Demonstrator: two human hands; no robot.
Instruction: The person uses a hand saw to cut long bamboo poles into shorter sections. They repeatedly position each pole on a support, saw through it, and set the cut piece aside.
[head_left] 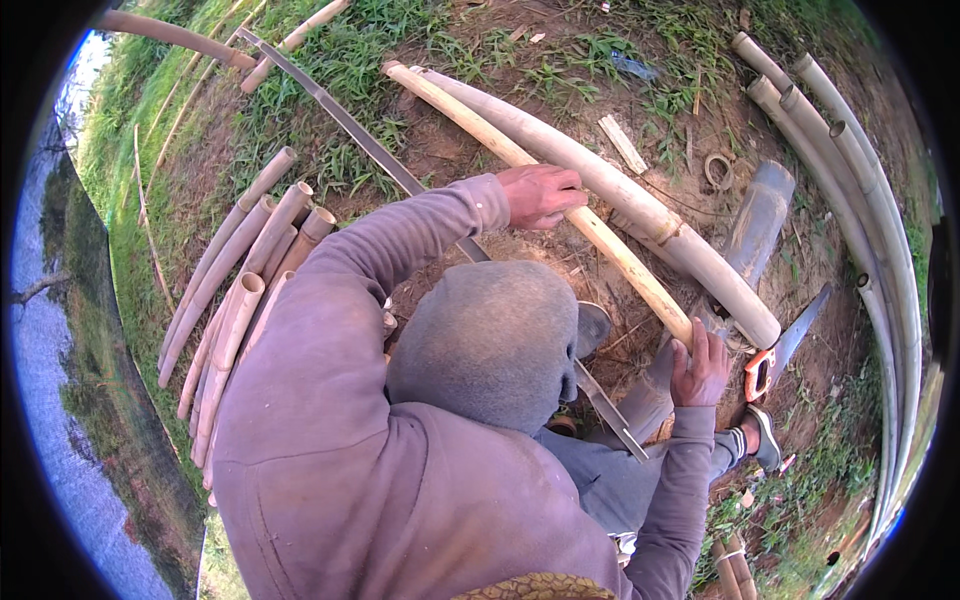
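My left hand is closed over a pale yellow split length of bamboo, a bit above its middle. My right hand grips the lower end of that piece, thumb on top. Right beside it lies a thicker whole bamboo pole, slanting the same way. A long, narrow metal strip passes beneath my left forearm and behind a rounded grey cloth-covered form between my arms. Its other end shows over my trouser leg.
A handsaw with an orange handle rests right of my right hand. Thick grey bamboo lies under the pole. Cut bamboo poles are bunched at left, and long bamboo poles curve along the right. Grass and bare soil surround them.
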